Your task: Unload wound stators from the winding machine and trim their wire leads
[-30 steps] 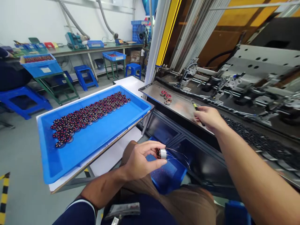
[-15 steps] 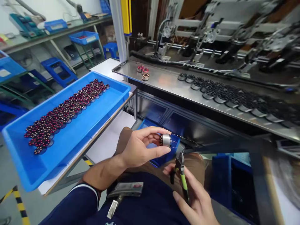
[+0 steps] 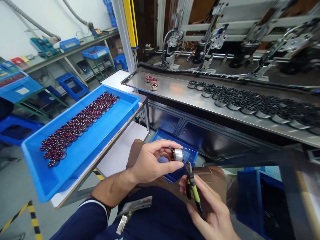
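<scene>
The left hand (image 3: 152, 163) held a small round part (image 3: 178, 154) in front of the person's lap, its thumb below and its fingers above pinching the silver ring at the edges, the part turned on its side. Thin wires (image 3: 189, 149) stuck out from the part toward the right. The right hand (image 3: 210, 208) had its fingers wrapped around the handles of green-and-black pliers (image 3: 195, 194), whose tips pointed up, just below the wires; whether they touched one could not be told. Beneath the part, lower down, was a blue bin (image 3: 172, 176). To the left, a large blue tray (image 3: 102, 133) rested on a table (image 3: 143, 99), with a long, packed band of dark parts dotted red and gold (image 3: 82, 120) lying along its far side. Ahead stood a machine (image 3: 220, 43) with a steel table (image 3: 172, 93) along its front; three reddish parts (image 3: 154, 86) sat close together near its left end, and well apart from them, a crowd of black-topped silver rings (image 3: 235, 103) stretched away to the right.
</scene>
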A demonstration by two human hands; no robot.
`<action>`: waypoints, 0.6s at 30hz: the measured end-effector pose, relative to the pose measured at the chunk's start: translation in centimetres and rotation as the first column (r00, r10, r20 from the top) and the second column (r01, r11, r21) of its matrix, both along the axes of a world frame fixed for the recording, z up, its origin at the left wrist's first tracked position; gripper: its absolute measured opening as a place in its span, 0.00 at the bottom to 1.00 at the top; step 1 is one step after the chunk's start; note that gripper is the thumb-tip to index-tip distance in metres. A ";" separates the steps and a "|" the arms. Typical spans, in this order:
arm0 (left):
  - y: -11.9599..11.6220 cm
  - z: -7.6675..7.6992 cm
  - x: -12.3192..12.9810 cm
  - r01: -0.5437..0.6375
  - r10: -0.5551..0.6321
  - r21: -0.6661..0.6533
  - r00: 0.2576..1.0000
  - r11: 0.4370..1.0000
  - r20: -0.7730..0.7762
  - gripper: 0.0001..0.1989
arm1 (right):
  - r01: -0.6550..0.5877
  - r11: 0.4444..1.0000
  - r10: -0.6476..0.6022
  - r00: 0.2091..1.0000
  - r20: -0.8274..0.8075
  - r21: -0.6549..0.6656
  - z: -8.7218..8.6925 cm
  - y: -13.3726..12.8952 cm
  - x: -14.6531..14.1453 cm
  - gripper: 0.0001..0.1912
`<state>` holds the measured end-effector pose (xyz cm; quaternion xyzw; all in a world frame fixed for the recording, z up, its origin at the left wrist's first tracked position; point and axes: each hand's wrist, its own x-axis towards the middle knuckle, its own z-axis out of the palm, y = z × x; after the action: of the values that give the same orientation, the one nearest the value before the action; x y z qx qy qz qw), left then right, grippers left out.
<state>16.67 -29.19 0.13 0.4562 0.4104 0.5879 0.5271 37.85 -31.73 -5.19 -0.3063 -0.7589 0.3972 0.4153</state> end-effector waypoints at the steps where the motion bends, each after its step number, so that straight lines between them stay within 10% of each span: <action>1: 0.0 0.0 0.0 0.004 -0.004 -0.004 1.000 1.000 -0.002 0.21 | -0.009 1.000 0.008 1.000 -0.019 -0.016 0.3 0.1 -0.1 0.34; 18: 0.2 -0.3 0.3 0.031 -0.031 -0.001 0.999 1.000 0.017 0.20 | -0.002 0.992 -0.007 0.997 -0.075 -0.126 0.3 -0.5 0.2 0.34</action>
<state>17.02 -29.01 -0.16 0.4572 0.3989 0.5832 0.5401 38.03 -32.19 -4.84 -0.3176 -0.7158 0.4549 0.4241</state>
